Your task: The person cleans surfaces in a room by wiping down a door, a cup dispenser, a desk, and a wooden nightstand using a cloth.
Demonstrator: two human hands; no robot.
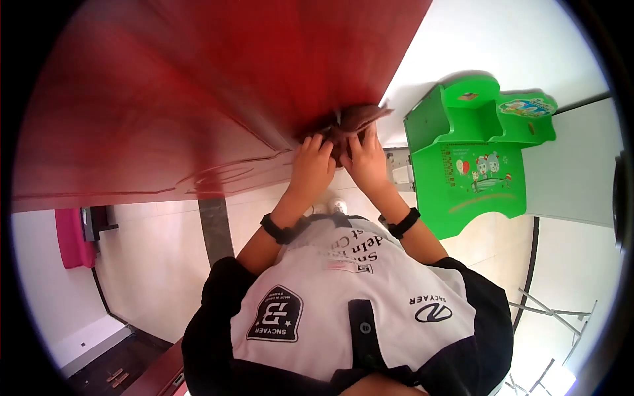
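Note:
A dark brown cloth (362, 119) is bunched against a glossy red door (198, 86), close to the door's right edge. My left hand (314, 165) has its fingers curled on the cloth's left part. Beside it, my right hand (367, 162) grips the right part, and a loose corner of the cloth sticks out above the fingers. A small metallic bit shows just above the cloth. Whatever lies under the cloth is hidden. Both wrists wear black bands.
Right of the door stands a green child's desk (469, 188) with shelves and cartoon prints, against a white wall (568, 158). Metal-legged furniture (555, 313) is at the lower right. A pink item (74, 237) is at the left, above the pale tiled floor (152, 257).

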